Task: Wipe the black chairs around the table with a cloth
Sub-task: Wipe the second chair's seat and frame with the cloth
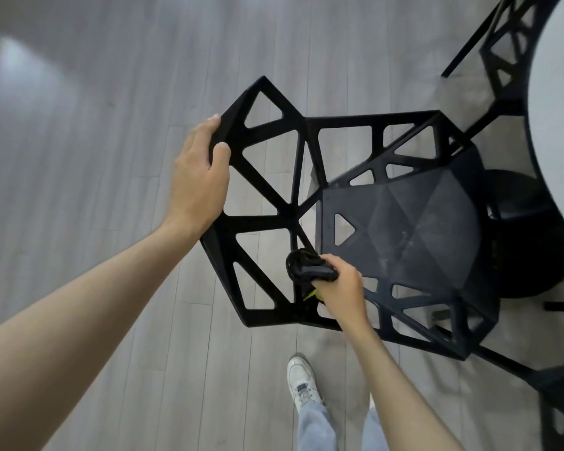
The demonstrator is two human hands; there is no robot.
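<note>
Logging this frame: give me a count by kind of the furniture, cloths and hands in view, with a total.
Black chairs: 3, the near chair, a far chair beyond it, and a third chair partly in view at lower right
Tables: 1, the white table
Cloths: 1, the black cloth
Hands: 2, left hand and right hand
Total: 7

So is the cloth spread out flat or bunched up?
Bunched up: the cloth is a crumpled wad gripped in the right hand, against the chair.
</note>
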